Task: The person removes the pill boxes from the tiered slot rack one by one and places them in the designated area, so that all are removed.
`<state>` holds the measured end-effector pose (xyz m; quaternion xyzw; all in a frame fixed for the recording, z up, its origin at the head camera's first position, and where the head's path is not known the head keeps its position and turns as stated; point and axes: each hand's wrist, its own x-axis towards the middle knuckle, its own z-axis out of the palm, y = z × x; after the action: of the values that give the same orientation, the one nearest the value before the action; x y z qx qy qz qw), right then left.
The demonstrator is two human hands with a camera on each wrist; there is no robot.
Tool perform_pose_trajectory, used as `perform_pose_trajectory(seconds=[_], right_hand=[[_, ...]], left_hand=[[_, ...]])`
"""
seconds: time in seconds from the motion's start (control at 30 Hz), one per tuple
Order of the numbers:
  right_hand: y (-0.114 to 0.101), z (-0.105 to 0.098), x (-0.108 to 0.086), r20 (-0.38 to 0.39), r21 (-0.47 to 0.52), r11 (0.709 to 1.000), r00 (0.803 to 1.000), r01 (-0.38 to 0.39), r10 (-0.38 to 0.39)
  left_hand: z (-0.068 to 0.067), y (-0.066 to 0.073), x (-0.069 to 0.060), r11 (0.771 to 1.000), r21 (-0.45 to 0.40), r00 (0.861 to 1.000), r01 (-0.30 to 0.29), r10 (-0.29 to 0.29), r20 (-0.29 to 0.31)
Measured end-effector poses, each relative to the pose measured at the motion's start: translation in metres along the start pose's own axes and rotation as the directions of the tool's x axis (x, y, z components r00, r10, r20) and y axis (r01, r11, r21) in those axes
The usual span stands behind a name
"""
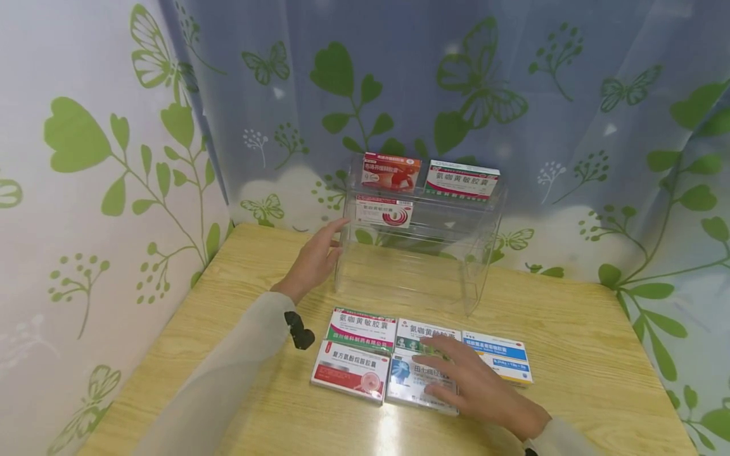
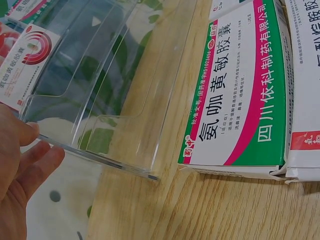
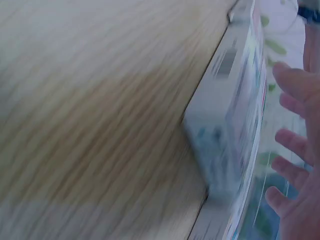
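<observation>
Showing blurred box end [image 3: 215,155] from right wrist only; from head, released left grip [image 1: 313,256], released right grip [image 1: 481,387] part-covering boxes [image 1: 413,387].

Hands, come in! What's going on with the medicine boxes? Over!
Left hand beside clear rack. Right hand over front boxes, partly hiding them. Three boxes on rack. Over.

There's a long, pale off-white sleeve [image 1: 234,367] out in front of the clear stand [image 1: 481,266] and to its left, plain and smooth right up to the wrist, and look, a small black knobbly piece [image 1: 299,330] sits there by the cuff! Beyond it, closest to the stand, comes the bare left hand [image 1: 315,258]. Farther from the stand, off its right front, the bare right hand [image 1: 485,383] meets a matching pale cuff [image 1: 561,440], with a sliver of black [image 1: 531,452] peeking out.
</observation>
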<state>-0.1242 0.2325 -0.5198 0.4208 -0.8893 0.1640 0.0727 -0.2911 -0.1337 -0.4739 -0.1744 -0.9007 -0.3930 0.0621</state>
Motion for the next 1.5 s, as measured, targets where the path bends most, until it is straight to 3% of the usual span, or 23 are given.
perform_pose_trajectory(seconds=[0.2, 0.37, 0.63, 0.8, 0.9, 1.0, 1.1, 1.23, 1.5], right_hand=[[-0.023, 0.008, 0.020, 0.093, 0.018, 0.989, 0.985, 0.147, -0.148], [-0.032, 0.017, 0.026, 0.127, 0.003, 0.976, 0.968, 0.219, -0.218], [-0.031, 0.021, 0.027, 0.136, -0.029, 0.979, 0.971, 0.203, -0.197], [-0.017, 0.011, 0.022, 0.106, 0.046, 0.995, 0.990, 0.084, -0.088], [0.004, -0.003, 0.017, 0.055, 0.091, 0.996, 0.998, -0.015, 0.010], [0.030, -0.020, 0.012, 0.005, 0.136, 0.984, 0.993, -0.117, 0.118], [0.055, -0.041, 0.012, -0.028, 0.182, 0.958, 0.972, -0.223, 0.231], [0.083, -0.069, 0.024, -0.062, 0.202, 0.917, 0.930, -0.343, 0.362], [0.106, -0.105, 0.076, -0.157, 0.296, 0.856, 0.863, -0.423, 0.481]], left_hand=[[-0.001, 0.000, -0.002, 1.000, -0.013, 1.000, 0.008, -0.008, 0.004], [0.000, 0.001, -0.002, 1.000, -0.019, 1.000, 0.012, -0.012, 0.009], [0.000, 0.000, -0.002, 1.000, -0.004, 1.000, -0.011, 0.011, -0.007], [0.001, -0.001, -0.002, 1.000, -0.015, 1.000, -0.011, 0.011, -0.001], [0.001, -0.001, -0.002, 1.000, -0.018, 1.000, -0.011, 0.011, 0.003], [0.001, 0.000, -0.003, 1.000, -0.014, 1.000, -0.002, 0.002, 0.004], [0.000, 0.001, -0.002, 1.000, -0.009, 1.000, 0.006, -0.006, 0.009], [-0.001, 0.002, -0.002, 1.000, -0.014, 1.000, 0.008, -0.008, 0.011], [0.001, 0.000, -0.003, 0.999, -0.038, 1.000, 0.009, -0.009, -0.001]])
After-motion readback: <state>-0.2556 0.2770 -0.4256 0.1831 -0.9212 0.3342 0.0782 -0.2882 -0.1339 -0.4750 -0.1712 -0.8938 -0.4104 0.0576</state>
